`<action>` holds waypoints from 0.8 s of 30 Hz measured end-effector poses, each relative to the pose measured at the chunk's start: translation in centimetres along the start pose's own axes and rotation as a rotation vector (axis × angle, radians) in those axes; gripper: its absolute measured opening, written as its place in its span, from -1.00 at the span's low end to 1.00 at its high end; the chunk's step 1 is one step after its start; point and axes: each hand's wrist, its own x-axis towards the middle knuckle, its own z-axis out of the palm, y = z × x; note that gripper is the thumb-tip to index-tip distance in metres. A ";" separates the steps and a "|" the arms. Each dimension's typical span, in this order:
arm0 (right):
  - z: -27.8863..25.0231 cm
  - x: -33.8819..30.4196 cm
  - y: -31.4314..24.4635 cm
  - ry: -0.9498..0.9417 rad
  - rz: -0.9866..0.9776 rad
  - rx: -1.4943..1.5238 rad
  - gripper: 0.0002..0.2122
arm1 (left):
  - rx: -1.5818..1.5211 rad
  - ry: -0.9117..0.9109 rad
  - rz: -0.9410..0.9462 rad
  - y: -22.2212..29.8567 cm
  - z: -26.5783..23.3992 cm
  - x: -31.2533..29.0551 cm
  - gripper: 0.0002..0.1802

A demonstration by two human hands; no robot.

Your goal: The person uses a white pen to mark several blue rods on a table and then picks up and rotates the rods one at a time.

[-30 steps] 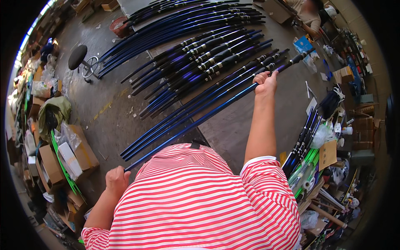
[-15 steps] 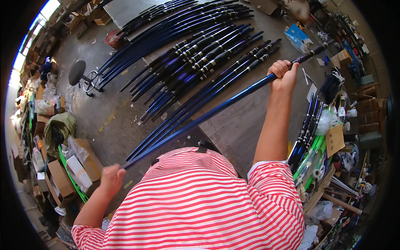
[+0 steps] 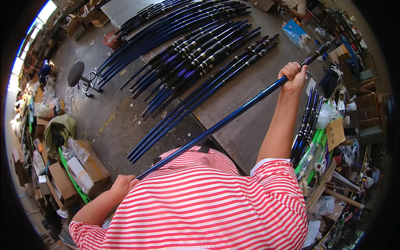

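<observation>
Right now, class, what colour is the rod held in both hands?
Glossy dark blue rod with a black grip end, head view.

Bare desk [image 3: 250, 125] lies open beneath my raised rod [image 3: 233, 114]. Beyond it, laid-out rods [image 3: 200, 54] crowd the desk; upright rods [image 3: 306, 121] block its right.

Right hand [image 3: 294, 76]: fist closed around the long dark-blue glossy rod [image 3: 225, 121] near its black-handled end; arm extended forward, nearly straight. Left hand [image 3: 122, 186]: fingers wrapped around the same rod's thin end, held low beside the torso, elbow bent, forearm angled outward.
</observation>
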 end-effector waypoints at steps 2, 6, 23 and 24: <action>0.5 -0.2 -0.3 -0.096 0.029 0.033 -0.48 | -0.058 0.009 0.011 -0.5 0.2 -0.2 -0.61; 0.5 0.4 0.4 0.061 -0.068 -0.046 -0.47 | 0.284 0.472 0.196 -1.2 -1.5 0.2 -0.64; 4.5 -5.5 16.9 0.088 0.005 -0.164 -0.55 | -0.463 -0.042 -0.055 5.4 -0.9 7.9 -0.48; 3.6 -6.0 18.5 -0.040 0.073 -0.130 -0.56 | -0.699 -0.006 -0.168 5.1 -0.8 8.7 -0.41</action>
